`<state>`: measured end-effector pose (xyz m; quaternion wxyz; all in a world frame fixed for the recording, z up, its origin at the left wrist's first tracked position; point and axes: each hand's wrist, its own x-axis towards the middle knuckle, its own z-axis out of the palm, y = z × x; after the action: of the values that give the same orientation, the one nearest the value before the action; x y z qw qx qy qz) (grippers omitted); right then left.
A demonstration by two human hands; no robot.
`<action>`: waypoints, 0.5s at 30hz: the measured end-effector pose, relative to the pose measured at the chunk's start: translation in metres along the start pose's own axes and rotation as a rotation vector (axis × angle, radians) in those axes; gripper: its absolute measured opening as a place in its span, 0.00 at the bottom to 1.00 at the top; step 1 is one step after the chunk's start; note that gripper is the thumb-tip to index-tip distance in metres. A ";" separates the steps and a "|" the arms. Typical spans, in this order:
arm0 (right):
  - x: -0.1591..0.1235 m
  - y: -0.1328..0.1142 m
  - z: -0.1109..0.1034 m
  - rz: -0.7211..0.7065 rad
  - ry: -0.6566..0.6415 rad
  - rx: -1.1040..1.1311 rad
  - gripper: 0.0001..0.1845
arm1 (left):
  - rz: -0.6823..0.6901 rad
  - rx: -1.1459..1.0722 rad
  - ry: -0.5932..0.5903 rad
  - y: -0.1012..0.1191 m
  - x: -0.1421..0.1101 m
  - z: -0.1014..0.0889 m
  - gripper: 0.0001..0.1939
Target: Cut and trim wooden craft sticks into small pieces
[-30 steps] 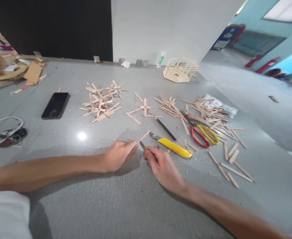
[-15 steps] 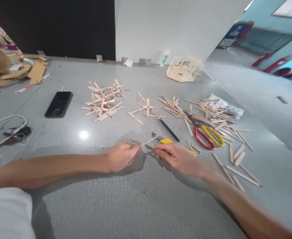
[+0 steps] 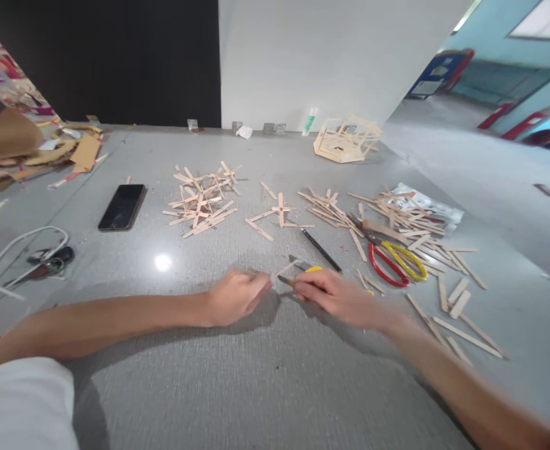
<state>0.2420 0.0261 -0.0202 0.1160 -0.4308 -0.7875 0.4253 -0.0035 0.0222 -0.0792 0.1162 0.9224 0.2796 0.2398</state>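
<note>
My left hand (image 3: pixel 237 295) is closed round a thin wooden craft stick (image 3: pixel 286 269), whose free end sticks out to the right. My right hand (image 3: pixel 338 299) pinches a small knife (image 3: pixel 286 280) with a brownish handle, its dark blade pointing left just below the stick. Whether the blade touches the wood I cannot tell. Behind my right fingers lies a yellow utility cutter (image 3: pixel 313 269), partly hidden by the hand. A black pen-like tool (image 3: pixel 320 249) rests beyond it. Farther right are scissors (image 3: pixel 390 262) with one red and one yellow handle.
Craft sticks lie in a left pile (image 3: pixel 202 203), a right pile (image 3: pixel 410 219) and a small crossed group (image 3: pixel 280 209). A wooden stick frame (image 3: pixel 345 150) and a glue tube (image 3: pixel 309 122) stand at the back. Leftward are a phone (image 3: pixel 122 207), a white cable (image 3: pixel 26 232) and cardboard (image 3: pixel 86 153).
The view has shifted slightly, so most things appear a little lower and farther right. Both hands keep their holds on the stick and knife, close together.
</note>
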 end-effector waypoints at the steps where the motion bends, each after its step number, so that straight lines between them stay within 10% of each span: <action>1: 0.000 0.002 -0.012 -0.048 -0.143 -0.016 0.21 | 0.031 0.000 -0.015 0.000 0.000 0.001 0.16; 4: 0.001 0.003 -0.027 -0.076 -0.232 -0.031 0.22 | 0.065 0.000 -0.033 0.000 0.000 0.002 0.16; 15: 0.004 -0.005 0.044 0.089 0.259 0.055 0.22 | -0.180 -0.111 0.020 -0.004 0.003 -0.001 0.18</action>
<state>0.2122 0.0031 -0.0440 0.2094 -0.5130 -0.7341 0.3924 -0.0038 0.0274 -0.0785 0.1851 0.8832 0.3490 0.2528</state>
